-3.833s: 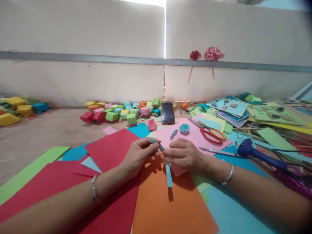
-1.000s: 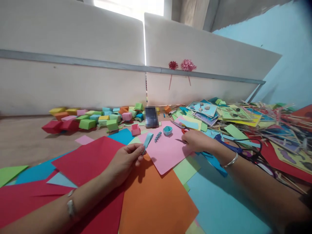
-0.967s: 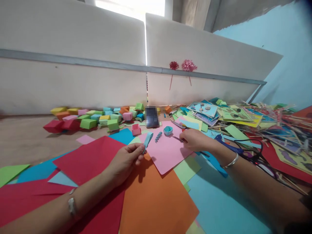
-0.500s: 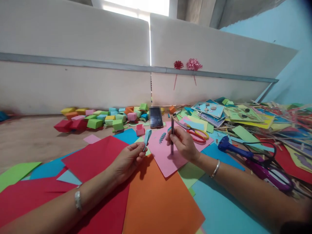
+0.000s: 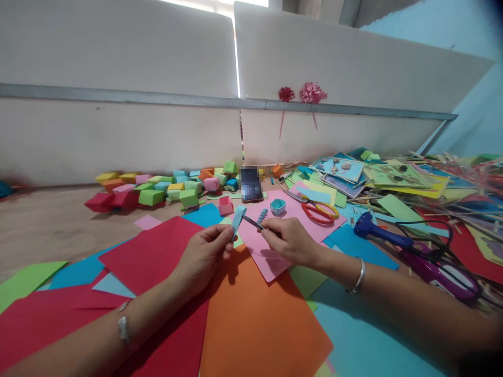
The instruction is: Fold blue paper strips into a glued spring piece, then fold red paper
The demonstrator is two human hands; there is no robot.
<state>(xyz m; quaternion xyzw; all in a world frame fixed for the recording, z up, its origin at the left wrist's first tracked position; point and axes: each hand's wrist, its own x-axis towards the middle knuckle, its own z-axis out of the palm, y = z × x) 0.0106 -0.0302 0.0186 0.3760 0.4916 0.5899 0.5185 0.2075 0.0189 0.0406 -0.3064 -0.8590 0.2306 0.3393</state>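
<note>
My left hand [image 5: 204, 254] pinches a light blue paper strip [image 5: 238, 217], whose upper end bends over in a loop. From the right, a thin dark pen-like tool [image 5: 252, 223] points at that strip, its tip at or very near the loop. My right hand [image 5: 293, 242] has its fingers closed round the tool's back end; its exact kind is unclear. Beyond the hands, a zigzag-folded blue paper piece [image 5: 263, 214] and a small blue paper box [image 5: 278, 206] lie on a pink sheet [image 5: 271, 267]. Red-and-yellow-handled scissors [image 5: 319, 214] rest on its right part.
An orange sheet [image 5: 263, 324] and red sheets [image 5: 157, 251] cover the near table. Folded paper blocks [image 5: 188, 198] and a phone [image 5: 251, 186] stand at the back. To the right are a blue glue gun [image 5: 379, 230], its cable and piled cards [image 5: 401, 175].
My right hand has tipped the dark tool from upright to slanting left, bringing its tip to the blue strip. The small blue box has come into full view. The camera view has shifted slightly.
</note>
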